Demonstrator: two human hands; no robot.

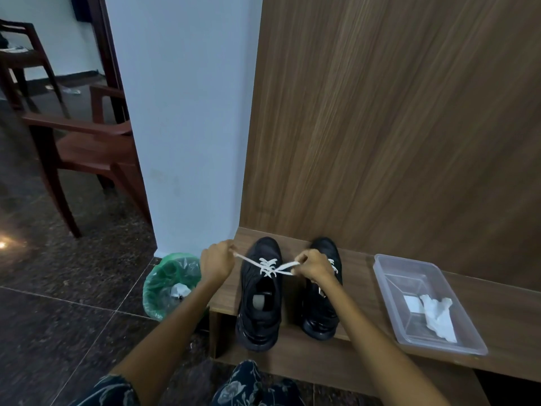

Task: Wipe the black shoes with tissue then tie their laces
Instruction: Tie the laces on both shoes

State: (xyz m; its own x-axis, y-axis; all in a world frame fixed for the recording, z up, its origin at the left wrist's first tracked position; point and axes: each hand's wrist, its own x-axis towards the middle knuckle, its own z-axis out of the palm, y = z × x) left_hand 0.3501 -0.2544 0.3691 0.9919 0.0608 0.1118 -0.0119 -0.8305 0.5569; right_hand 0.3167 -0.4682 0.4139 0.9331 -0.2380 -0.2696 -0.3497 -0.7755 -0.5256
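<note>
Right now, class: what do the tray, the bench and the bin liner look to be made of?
Tray: clear plastic, slightly frosted; the bench shows through its walls.
Bench: wood or wood-look laminate, matte, with straight brown grain.
Bin liner: thin green plastic film, glossy and crinkled.

The scene is dim and flat, with a cool bluish cast on the pillar (187, 118). No hard shadows fall; the black shoes (260, 291) lose detail in their dark parts. A small bright glare spot sits on the polished floor (3, 244) at the left edge. Wide-angle bending curves the chair (79, 142) and the wood panel (395, 112) toward the frame edges. The picture is soft overall, grainier in the lower corners.
</note>
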